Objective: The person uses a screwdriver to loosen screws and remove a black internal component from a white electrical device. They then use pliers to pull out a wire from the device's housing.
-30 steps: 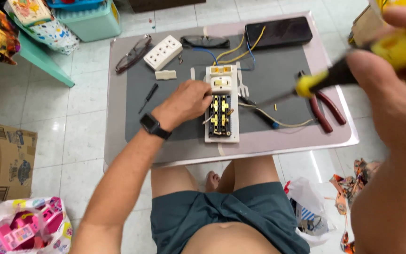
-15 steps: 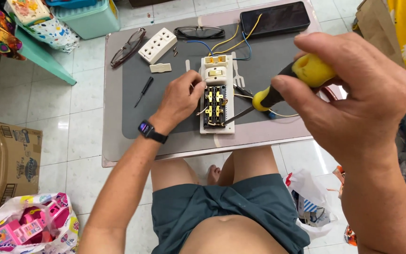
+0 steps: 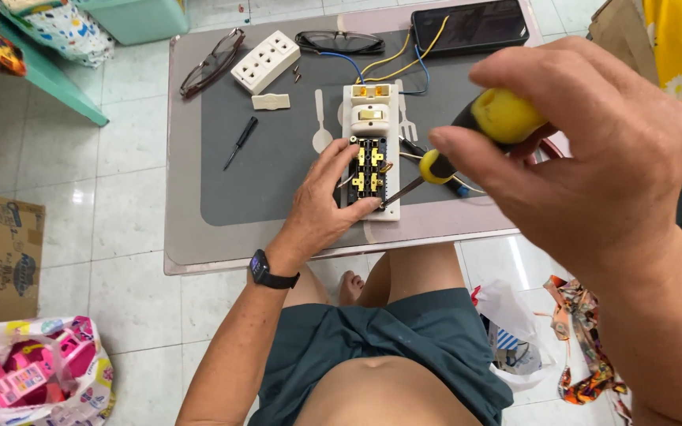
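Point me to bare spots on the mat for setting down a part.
Free: mat below the small black screwdriver, left of the left hand; also the strip between that screwdriver and the white spoon. Crowded: around the open socket strip, wires, and right hand with the yellow screwdriver.

A low pink-rimmed table carries a grey mat — on it an opened socket strip, small screwdriver, white cover, glasses and phone.
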